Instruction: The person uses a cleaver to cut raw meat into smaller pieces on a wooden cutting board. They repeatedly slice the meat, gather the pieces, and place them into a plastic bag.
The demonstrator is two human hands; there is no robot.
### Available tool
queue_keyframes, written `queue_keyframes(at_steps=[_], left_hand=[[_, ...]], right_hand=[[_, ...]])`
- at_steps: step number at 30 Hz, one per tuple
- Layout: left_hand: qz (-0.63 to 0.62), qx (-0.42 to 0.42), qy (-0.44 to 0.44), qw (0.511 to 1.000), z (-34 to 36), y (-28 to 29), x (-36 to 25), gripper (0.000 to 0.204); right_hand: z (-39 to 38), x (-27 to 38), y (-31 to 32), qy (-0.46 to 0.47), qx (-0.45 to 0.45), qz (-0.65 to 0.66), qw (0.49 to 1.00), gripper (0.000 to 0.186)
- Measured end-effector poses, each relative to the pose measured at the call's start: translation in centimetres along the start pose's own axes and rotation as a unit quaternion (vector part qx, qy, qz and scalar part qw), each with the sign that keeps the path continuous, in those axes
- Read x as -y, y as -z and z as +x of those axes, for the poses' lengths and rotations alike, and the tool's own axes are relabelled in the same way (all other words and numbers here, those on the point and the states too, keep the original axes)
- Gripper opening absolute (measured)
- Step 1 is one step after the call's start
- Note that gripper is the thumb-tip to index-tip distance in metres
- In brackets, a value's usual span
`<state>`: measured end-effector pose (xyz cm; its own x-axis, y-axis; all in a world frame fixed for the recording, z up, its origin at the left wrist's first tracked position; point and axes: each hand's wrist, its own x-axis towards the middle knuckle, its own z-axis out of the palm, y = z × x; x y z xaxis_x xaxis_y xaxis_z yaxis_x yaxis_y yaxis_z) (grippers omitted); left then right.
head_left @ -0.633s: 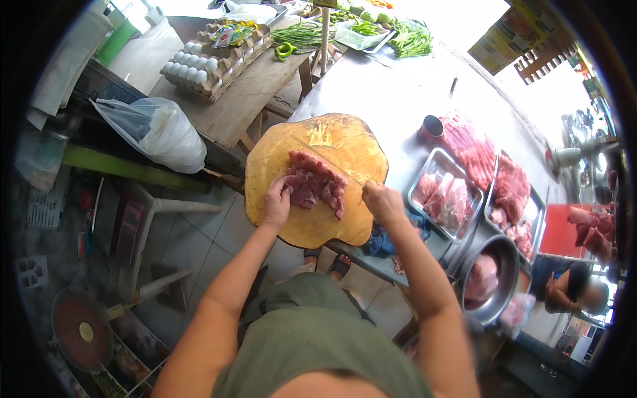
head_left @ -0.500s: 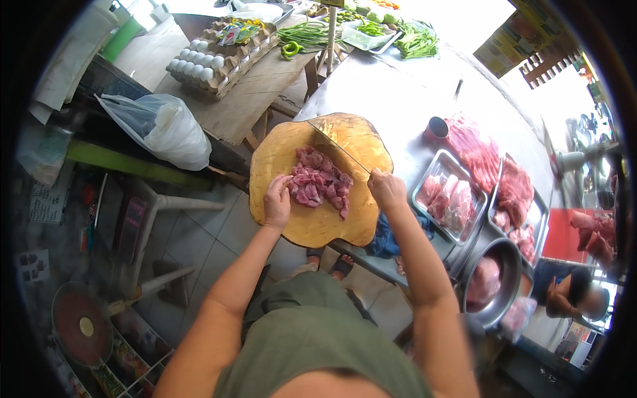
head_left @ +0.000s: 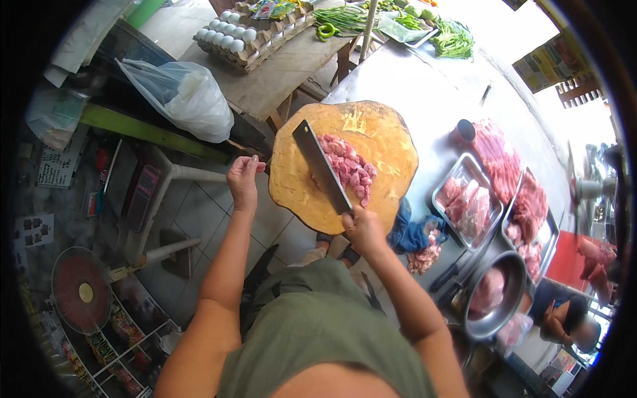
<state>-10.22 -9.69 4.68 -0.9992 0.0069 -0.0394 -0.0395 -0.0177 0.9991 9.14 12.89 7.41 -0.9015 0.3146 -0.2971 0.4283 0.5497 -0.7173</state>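
Observation:
My right hand [head_left: 364, 229] grips the handle of a cleaver [head_left: 321, 166], its broad dark blade tilted across the round wooden chopping block [head_left: 391, 139]. Small pieces of raw pink meat [head_left: 350, 171] lie in a heap on the block, along the blade's right side; the blade hides part of the heap's left edge. My left hand [head_left: 244, 182] is raised just off the block's left rim, apart from the meat. Its fingers are drawn together, and whether they hold anything small cannot be made out.
Right of the block, the metal table carries a tray of meat [head_left: 470, 232], a large slab [head_left: 496, 156], a pan [head_left: 514, 298], a blue cloth [head_left: 406, 229] and a knife [head_left: 443, 277]. Eggs [head_left: 229, 30] and a white plastic bag [head_left: 189, 99] are at left. A person [head_left: 564, 322] is far right.
My left hand has left the meat and moved left off the block. My right hand has come nearer with the cleaver, whose blade now lies left of the meat. The view has shifted.

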Motion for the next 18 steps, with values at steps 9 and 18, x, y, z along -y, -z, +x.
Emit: queue_keyframes(at_steps=[9, 18], left_hand=[[-0.077, 0.11, 0.07, 0.988, -1.3, -1.3, -1.6, 0.011], [-0.21, 0.163, 0.19, 0.945, -3.1, -1.0, -1.0, 0.02]], right_hand=[[2.7, -3.0, -4.3, -0.143, -0.002, 0.159, 0.977, 0.028], [-3.7, -2.7, -1.7, -0.032, 0.052, 0.002, 0.998, 0.025]])
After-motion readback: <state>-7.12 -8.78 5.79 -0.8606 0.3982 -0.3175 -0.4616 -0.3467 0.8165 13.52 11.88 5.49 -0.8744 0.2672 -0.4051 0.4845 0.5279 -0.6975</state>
